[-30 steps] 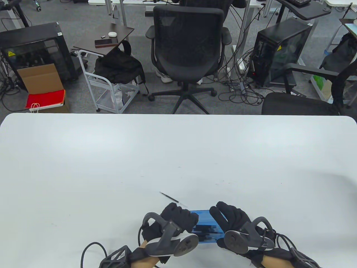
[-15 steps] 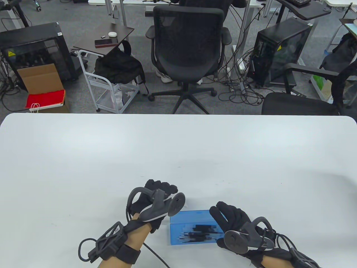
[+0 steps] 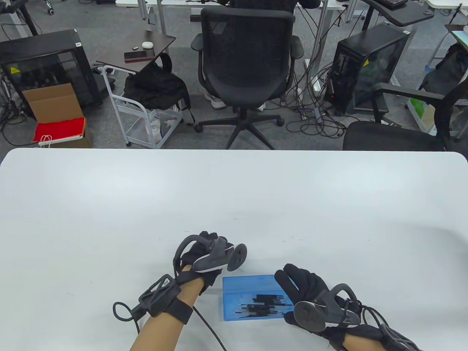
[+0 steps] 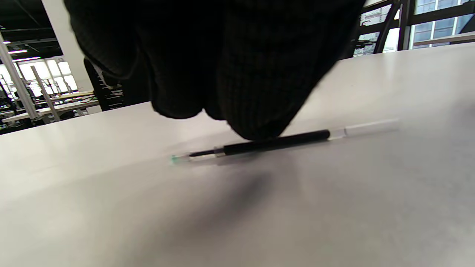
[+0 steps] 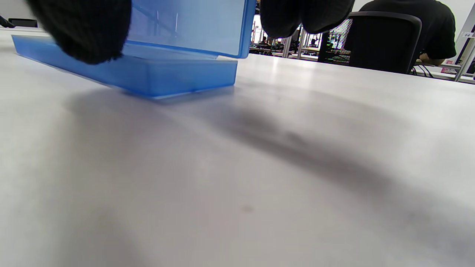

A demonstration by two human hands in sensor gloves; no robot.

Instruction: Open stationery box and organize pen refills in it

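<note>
A translucent blue stationery box point(image 3: 252, 292) lies near the table's front edge. In the right wrist view its lid point(image 5: 185, 26) stands raised above the base point(image 5: 167, 76). My right hand point(image 3: 298, 283) pinches that lid at its right end, thumb in front and fingers behind. A pen refill point(image 4: 282, 142) with a black middle and clear ends lies on the table, just left of and beyond the box. My left hand point(image 3: 206, 248) covers it in the table view. In the left wrist view one of its fingertips point(image 4: 259, 126) touches the refill's middle; a pinch is not visible.
The white table point(image 3: 234, 197) stretches wide beyond and to both sides of the hands. Past its far edge stand a black office chair point(image 3: 248, 69), a white cart point(image 3: 146, 117) with a bag and computer towers. A cable point(image 3: 204, 325) trails from my left wrist.
My left hand has left the box and moved up and left onto the refill, hiding it in the table view. The box now shows in full. The right hand has stayed put.
</note>
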